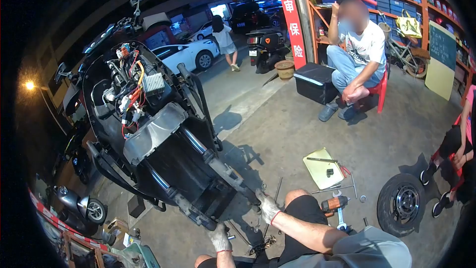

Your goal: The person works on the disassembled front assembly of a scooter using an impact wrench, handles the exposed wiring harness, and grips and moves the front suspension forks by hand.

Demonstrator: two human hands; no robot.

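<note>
A motor scooter [153, 119] with its front panels off stands tilted back, wires exposed, and its two fork legs reach down toward me with no wheel between them. My left hand [219, 239], in a pale knitted glove, is closed at the lower end of the left fork leg [191, 212]; a small metal piece shows beside it. My right hand [268, 208], gloved too, has its fingers closed round the bottom of the right fork leg [230, 176]. Its fingertips are partly hidden.
On the floor at right lie a yellow tray [323, 178], an orange power tool [335, 203], a wrench [341, 218] and a wheel [401, 203]. A person [364, 49] sits beside a black box [315, 83]. Another seated person [453, 154] is at the right edge. Rods lie near my hands.
</note>
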